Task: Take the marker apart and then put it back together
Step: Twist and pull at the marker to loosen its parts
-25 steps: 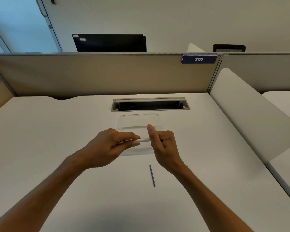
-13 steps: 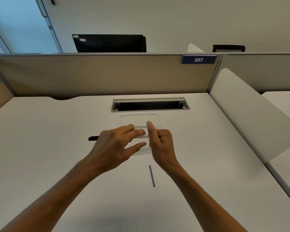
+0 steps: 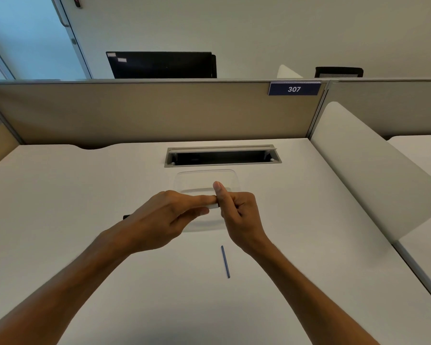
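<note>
white desk: both hands over a clear tray. right hand grips a white marker barrel; left hand fingers rest on it. thin blue rod nearer. dark piece at left, possibly the cap.

Both forearms reach forward, hands meeting at centre. The left hand extends its fingers toward the right hand, which is curled closed, thumb raised upright.
</note>
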Available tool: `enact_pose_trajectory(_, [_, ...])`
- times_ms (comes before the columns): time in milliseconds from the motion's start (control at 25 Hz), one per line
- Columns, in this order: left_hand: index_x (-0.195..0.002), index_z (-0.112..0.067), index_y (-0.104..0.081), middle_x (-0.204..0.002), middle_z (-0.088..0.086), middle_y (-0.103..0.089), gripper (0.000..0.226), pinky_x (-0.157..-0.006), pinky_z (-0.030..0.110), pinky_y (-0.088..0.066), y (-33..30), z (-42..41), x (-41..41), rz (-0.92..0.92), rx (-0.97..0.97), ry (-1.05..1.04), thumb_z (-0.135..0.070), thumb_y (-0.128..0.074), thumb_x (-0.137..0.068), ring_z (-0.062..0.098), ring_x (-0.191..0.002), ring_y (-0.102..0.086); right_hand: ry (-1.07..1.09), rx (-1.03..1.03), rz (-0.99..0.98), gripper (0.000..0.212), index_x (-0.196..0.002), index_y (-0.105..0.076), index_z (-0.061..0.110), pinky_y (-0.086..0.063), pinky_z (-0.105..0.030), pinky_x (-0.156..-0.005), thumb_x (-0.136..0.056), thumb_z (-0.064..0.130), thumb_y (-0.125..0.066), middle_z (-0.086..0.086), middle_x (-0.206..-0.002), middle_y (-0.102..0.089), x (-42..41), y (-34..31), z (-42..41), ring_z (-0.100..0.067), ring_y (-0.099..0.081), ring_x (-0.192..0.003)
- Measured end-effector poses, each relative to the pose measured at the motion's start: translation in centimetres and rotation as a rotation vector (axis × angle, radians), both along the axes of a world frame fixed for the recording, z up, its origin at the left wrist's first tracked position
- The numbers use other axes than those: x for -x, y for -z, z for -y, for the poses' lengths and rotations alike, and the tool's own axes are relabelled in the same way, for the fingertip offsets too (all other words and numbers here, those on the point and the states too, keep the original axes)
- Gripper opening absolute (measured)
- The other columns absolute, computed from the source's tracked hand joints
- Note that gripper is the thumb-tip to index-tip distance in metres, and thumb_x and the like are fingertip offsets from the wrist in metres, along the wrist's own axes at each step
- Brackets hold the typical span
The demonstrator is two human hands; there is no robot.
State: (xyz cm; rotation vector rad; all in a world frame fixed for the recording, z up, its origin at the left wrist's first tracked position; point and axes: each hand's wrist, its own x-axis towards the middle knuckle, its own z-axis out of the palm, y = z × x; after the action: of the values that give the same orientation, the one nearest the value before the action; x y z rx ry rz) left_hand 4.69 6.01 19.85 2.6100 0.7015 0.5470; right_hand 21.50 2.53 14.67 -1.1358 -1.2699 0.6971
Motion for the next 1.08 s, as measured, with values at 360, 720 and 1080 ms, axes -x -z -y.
enact_pose_trajectory(360, [-0.111, -0.013, -0.065, -0.097, 0.001, -0.07, 0.032, -0.069, 0.02, -0.052, -0.1, -0.4, 0.1, -0.011, -0.01, -0.096, -0.033, -0.056, -0.088, 0.011, -0.075, -0.062, 0.026, -0.037, 0.074, 0.035, -0.063, -0.05, 0.027, -0.039, -0.025, -0.052, -0.098, 0.027, -0.045, 0.009, -0.054, -0.046, 0.1, -0.2, -0.1, -0.009, -0.045, -0.052])
enact_pose_trajectory(720, [-0.102, -0.017, -0.07, -0.083, -0.004, -0.069, 0.036, -0.049, 0.022, -0.044, -0.5, -0.5, 0.8, -0.133, -0.25, -0.181, -0.042, -0.048, -0.086, 0.009, -0.059, -0.055, 0.027, 0.046, 0.099, 0.024, -0.072, -0.062, 0.02, -0.044, -0.011, -0.06, -0.091, 0.035, -0.058, 0.008, -0.061, -0.06, -1.1, 0.1, 0.1, -0.003, -0.057, -0.058])
enact_pose_trajectory(1080, [-0.089, -0.014, -0.069, -0.126, 0.013, -0.061, 0.029, -0.077, 0.039, -0.052, -0.4, -0.2, 1.1, -0.285, -0.385, -0.245, -0.039, -0.052, -0.085, 0.03, -0.103, -0.063, -0.105, 0.175, -0.017, 0.022, -0.084, -0.064, 0.015, -0.045, -0.011, -0.06, -0.088, 0.036, -0.06, -0.003, -0.077, -0.067, -1.5, 0.4, 0.4, -0.011, -0.063, -0.064])
